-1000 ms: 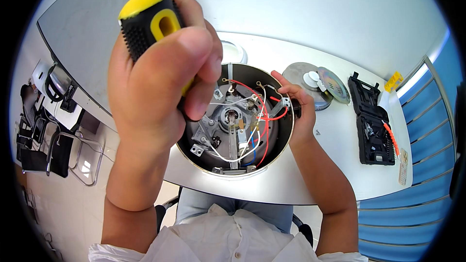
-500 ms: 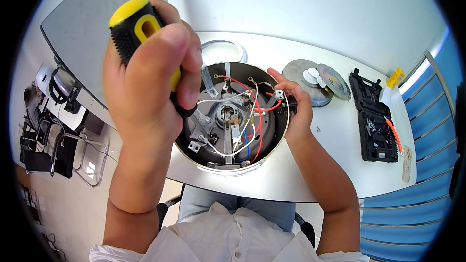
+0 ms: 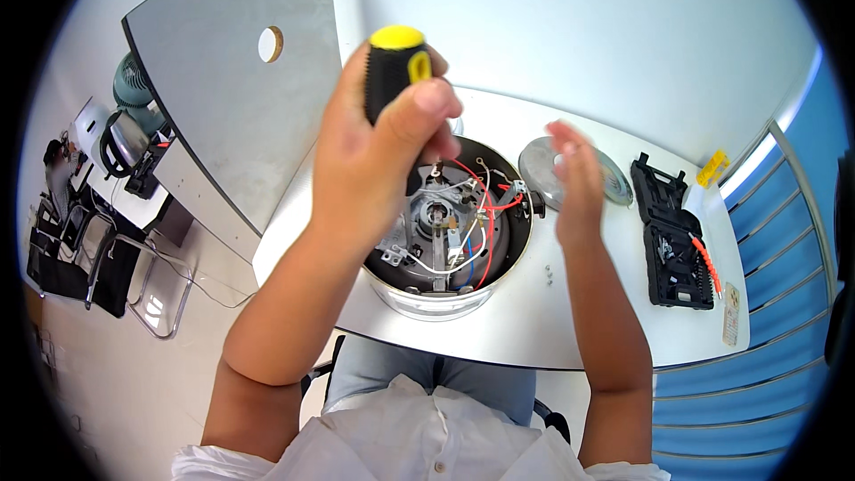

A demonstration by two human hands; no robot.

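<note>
My left hand (image 3: pixel 370 156) is wrapped round the black and yellow handle of a screwdriver (image 3: pixel 390 80), held upright above the left side of an opened round appliance body (image 3: pixel 436 305), which looks like a rice cooker. The screwdriver's tip is hidden behind the hand. Inside the metal shell, red, white and blue wires (image 3: pixel 492 245) run over brackets and a central fitting. Slightly blurred, my right hand (image 3: pixel 579 183) is raised off the shell with fingers stretched out, holding nothing visible. Behind its fingers is a grey round metal cover (image 3: pixel 537 169). Several small screws (image 3: pixel 549 276) lie right of the shell.
An open black tool case (image 3: pixel 679 258) holds small bits, with an orange flexible shaft (image 3: pixel 706 265) along it. A yellow plastic holder (image 3: pixel 712 167) stands behind. Metal rails (image 3: pixel 784 254) run beyond the table's right side; a grey partition (image 3: pixel 223 62) rises at left.
My right hand has let go of the shell's rim and moved right, its fingers straightened. My left hand has shifted right with the screwdriver. More screws now show on the table; the whole view has shifted.
</note>
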